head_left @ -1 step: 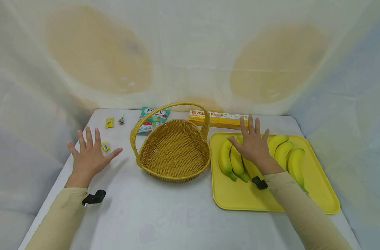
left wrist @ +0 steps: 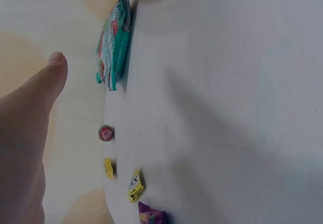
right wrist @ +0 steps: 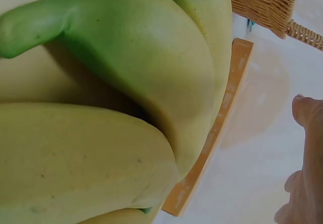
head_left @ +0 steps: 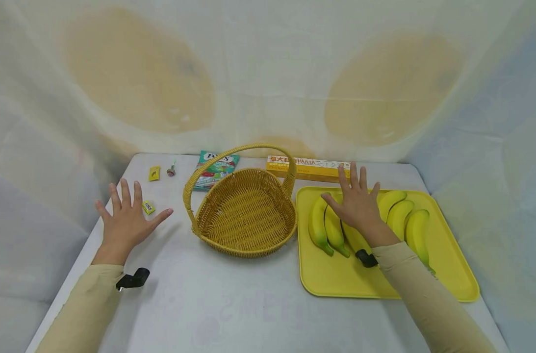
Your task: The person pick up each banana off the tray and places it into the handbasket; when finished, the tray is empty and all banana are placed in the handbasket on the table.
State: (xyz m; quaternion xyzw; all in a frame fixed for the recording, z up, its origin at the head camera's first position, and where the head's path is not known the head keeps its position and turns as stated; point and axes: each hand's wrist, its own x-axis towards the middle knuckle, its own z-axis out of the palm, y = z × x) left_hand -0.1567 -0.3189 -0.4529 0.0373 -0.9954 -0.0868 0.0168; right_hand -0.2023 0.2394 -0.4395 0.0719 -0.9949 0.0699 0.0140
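Note:
My left hand [head_left: 126, 215] lies spread, fingers straight, over the white table [head_left: 232, 304] left of the wicker basket [head_left: 245, 211]; it holds nothing. A small yellow candy [head_left: 148, 207] sits between its index finger and thumb. My right hand [head_left: 358, 201] is spread, fingers straight, over a bunch of yellow-green bananas [head_left: 318, 223] on the yellow tray [head_left: 382, 289]; whether it touches them I cannot tell. The right wrist view is filled by the bananas [right wrist: 126, 57], with fingertips [right wrist: 308, 148] off to the right. The left wrist view shows my thumb [left wrist: 30, 113] above the table.
Behind the basket lie a green snack packet [head_left: 216, 169] and an orange pasta box [head_left: 309, 166]. At the far left are a yellow candy [head_left: 154, 172] and a small red sweet [head_left: 171, 170]. A purple wrapper [left wrist: 151, 216] lies near the table edge. Draped cloth surrounds the table.

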